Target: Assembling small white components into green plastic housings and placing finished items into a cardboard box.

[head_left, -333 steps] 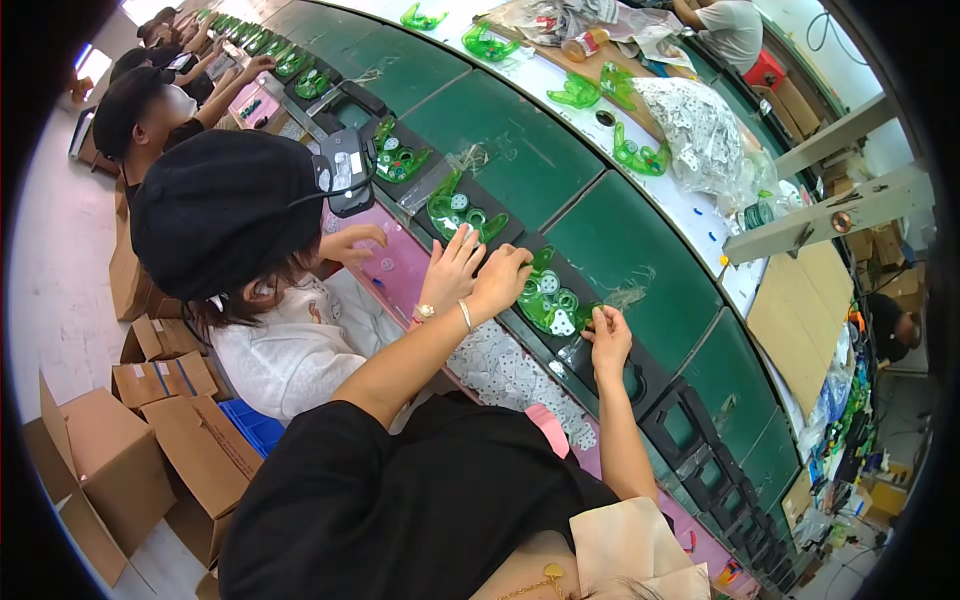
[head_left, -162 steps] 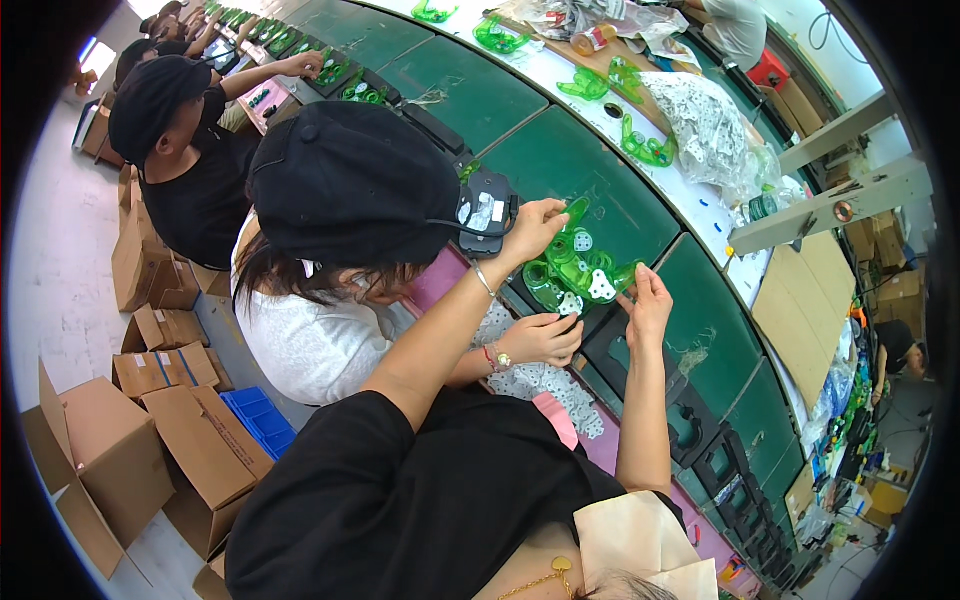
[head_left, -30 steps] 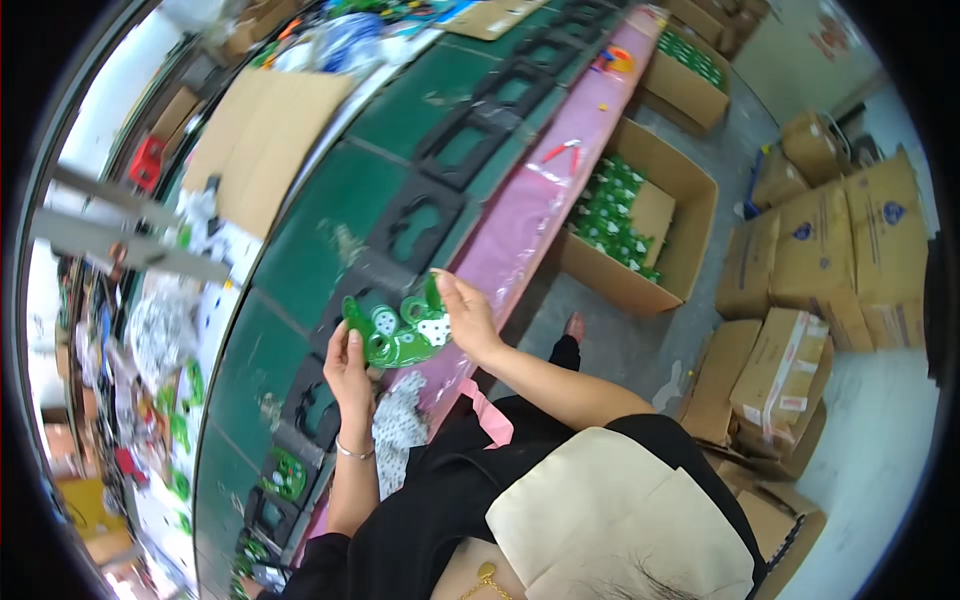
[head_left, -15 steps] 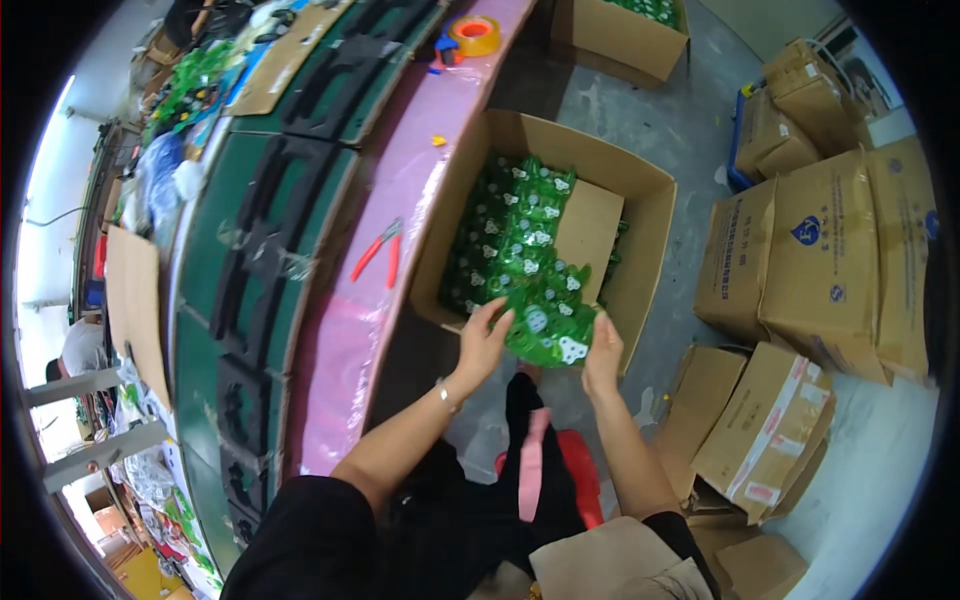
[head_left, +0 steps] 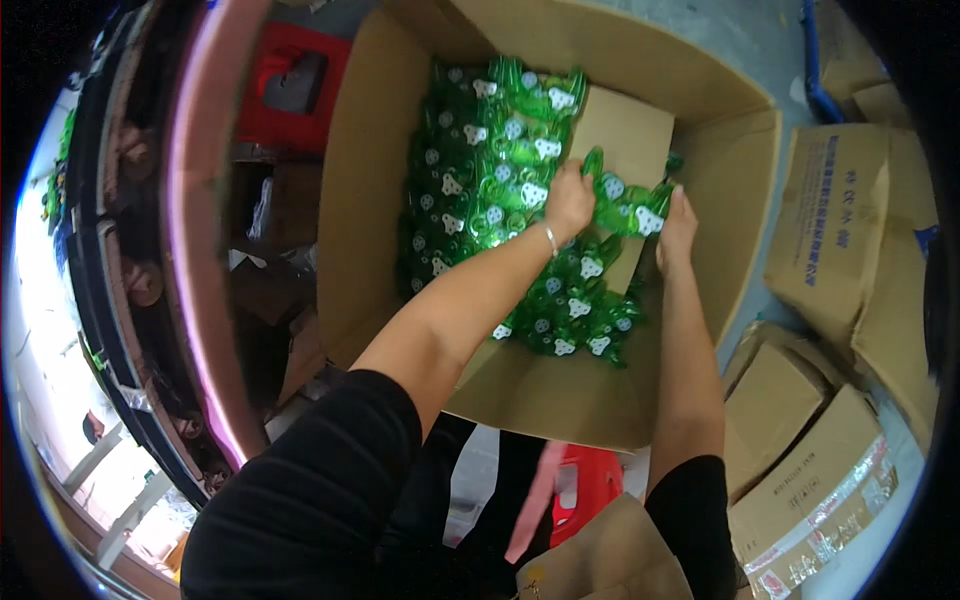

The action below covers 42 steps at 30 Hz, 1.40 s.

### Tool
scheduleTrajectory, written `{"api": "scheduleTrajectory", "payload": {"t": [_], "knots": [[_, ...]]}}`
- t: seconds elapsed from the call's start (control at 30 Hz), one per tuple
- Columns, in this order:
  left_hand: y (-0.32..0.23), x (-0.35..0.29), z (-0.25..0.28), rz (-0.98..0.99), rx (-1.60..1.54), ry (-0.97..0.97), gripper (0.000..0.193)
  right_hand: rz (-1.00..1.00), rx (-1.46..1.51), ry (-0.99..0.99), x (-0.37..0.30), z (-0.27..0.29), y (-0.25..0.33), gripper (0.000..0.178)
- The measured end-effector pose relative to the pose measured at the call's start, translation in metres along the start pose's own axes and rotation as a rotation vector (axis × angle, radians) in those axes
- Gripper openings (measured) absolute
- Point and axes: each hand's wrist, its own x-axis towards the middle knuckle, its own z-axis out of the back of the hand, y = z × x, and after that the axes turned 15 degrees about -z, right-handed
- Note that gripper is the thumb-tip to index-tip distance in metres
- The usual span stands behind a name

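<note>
My left hand [head_left: 571, 198] and my right hand [head_left: 677, 228] are inside a large open cardboard box [head_left: 725, 185]. Between them they grip a translucent green plastic piece [head_left: 615, 208] with a grey round part and a white part on it; its exact kind is unclear. The left fingers close on its left end, the right fingers on its right end. They hold it above a flat cardboard sheet [head_left: 625, 130] in the box. Rows of similar green pieces [head_left: 500, 165] fill the left side of the box, and more lie just below my hands.
A workbench edge with pink covering [head_left: 185, 220] runs along the left. A red plastic stool [head_left: 285, 85] stands beyond the box's left wall, and another red stool [head_left: 592, 490] is near my legs. Cardboard cartons [head_left: 820, 210] stack up on the right.
My view has moved closer over the box. Both hands have carried the green piece from above the box's near edge to over the cardboard sheet inside.
</note>
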Motion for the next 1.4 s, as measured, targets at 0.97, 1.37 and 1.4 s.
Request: {"api": "scheduleTrajectory", "payload": {"t": [0.97, 1.37, 1.4], "knots": [[-0.001, -0.018, -0.003, 0.109, 0.078, 0.124, 0.065, -0.099, -0.071, -0.135, 0.038, -0.040, -0.080, 0.043], [-0.119, -0.197, 0.155, 0.101, -0.168, 0.212, 0.034, 0.151, -0.619, -0.173, -0.101, 0.004, -0.048, 0.039], [-0.134, -0.216, 0.180, 0.109, -0.178, 0.278, 0.033, 0.133, -0.714, -0.202, -0.136, -0.003, -0.041, 0.042]]}}
